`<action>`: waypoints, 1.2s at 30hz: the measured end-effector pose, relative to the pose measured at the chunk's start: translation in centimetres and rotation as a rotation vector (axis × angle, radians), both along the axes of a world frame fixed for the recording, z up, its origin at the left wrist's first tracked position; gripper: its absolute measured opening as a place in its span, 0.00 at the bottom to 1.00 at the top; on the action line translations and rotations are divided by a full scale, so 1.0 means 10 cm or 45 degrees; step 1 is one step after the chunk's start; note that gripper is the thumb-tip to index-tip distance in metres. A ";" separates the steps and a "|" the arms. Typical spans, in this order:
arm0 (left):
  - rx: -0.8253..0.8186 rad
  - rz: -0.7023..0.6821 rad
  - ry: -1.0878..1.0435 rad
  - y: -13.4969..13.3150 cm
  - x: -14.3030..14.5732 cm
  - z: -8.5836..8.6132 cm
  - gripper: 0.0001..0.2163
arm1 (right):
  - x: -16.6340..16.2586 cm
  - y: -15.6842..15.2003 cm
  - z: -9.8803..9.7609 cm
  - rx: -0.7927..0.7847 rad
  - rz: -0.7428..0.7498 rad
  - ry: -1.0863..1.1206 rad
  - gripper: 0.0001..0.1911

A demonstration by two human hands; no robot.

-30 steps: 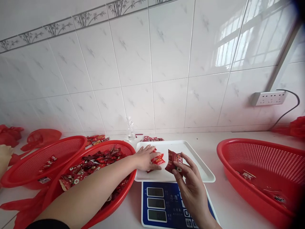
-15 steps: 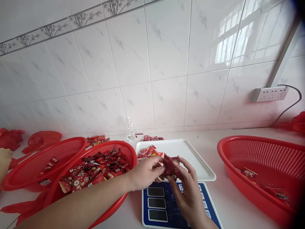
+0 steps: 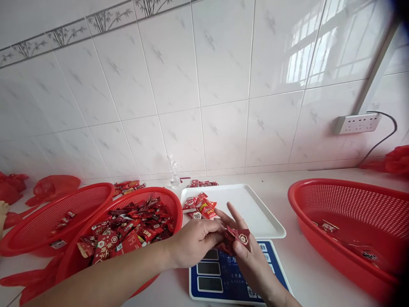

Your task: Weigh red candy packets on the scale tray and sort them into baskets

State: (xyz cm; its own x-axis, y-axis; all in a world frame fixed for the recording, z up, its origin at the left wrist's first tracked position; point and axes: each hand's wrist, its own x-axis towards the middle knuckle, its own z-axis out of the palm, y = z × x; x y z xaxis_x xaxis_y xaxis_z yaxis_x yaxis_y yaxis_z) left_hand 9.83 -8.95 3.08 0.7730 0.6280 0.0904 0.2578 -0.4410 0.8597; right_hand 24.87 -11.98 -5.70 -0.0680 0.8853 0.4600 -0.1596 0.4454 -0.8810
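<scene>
Both my hands meet over the front of the blue scale (image 3: 223, 273). My left hand (image 3: 194, 241) is closed, its fingers pinching a dark red packet (image 3: 238, 238). My right hand (image 3: 244, 251) holds the same packet between thumb and palm, its fingers partly stretched. Behind them a white tray (image 3: 252, 209) sits on the scale, with a few red sweets (image 3: 201, 207) at its left side. A red basket full of wrapped sweets (image 3: 128, 226) stands just left of the tray.
A second red basket (image 3: 47, 217) with a few packets lies far left, and a large red basket (image 3: 348, 226) with little in it at right. A small clear bottle (image 3: 173, 172) stands by the tiled wall. A socket strip (image 3: 358, 123) hangs at right. Another person's hand (image 3: 3, 211) shows at the left edge.
My left hand left the sweets on the tray and came to the packet in my right hand. Both hands drew back toward me, over the scale's front.
</scene>
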 end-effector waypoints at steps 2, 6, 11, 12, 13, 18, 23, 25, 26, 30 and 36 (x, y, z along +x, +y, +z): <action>-0.078 0.078 0.028 0.00 0.00 -0.02 0.11 | 0.00 0.01 -0.01 -0.057 0.055 0.009 0.32; -0.357 0.057 -0.009 0.00 0.00 -0.07 0.13 | 0.00 0.03 -0.04 -0.112 0.034 0.145 0.25; -0.217 0.126 0.041 -0.03 0.03 -0.16 0.10 | 0.02 0.03 -0.04 -0.078 0.036 0.143 0.26; -0.190 0.121 0.055 -0.03 0.04 -0.17 0.10 | 0.03 0.03 -0.04 -0.079 0.068 0.125 0.27; -0.178 0.094 0.066 -0.03 0.04 -0.18 0.11 | 0.03 0.02 -0.03 -0.084 0.103 0.112 0.28; -0.107 0.056 0.138 -0.04 0.02 -0.16 0.13 | 0.00 0.00 -0.01 -0.199 0.207 0.169 0.29; 0.219 0.108 0.185 0.08 -0.06 -0.07 0.12 | -0.02 0.01 0.02 -0.347 0.059 0.518 0.26; 0.456 0.247 0.247 0.22 -0.12 -0.04 0.13 | -0.01 0.02 0.03 -0.377 -0.066 0.657 0.25; 0.557 0.301 0.304 0.30 -0.14 -0.03 0.16 | -0.01 0.02 0.03 -0.394 -0.106 0.693 0.25; 0.608 0.304 0.765 0.60 -0.14 -0.04 0.37 | 0.01 0.03 0.03 -0.441 -0.154 0.707 0.26; 0.419 0.285 1.193 0.80 0.15 -0.23 0.42 | 0.00 0.04 0.05 -0.433 -0.166 0.722 0.24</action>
State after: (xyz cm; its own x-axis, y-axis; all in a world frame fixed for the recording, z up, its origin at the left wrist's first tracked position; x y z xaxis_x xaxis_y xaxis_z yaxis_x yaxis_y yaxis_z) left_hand 11.28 -0.96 0.79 0.4891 0.8203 -0.2964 0.8709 -0.4781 0.1141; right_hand 24.86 -11.62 -5.17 0.2189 0.9718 0.0875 -0.6023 0.2051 -0.7714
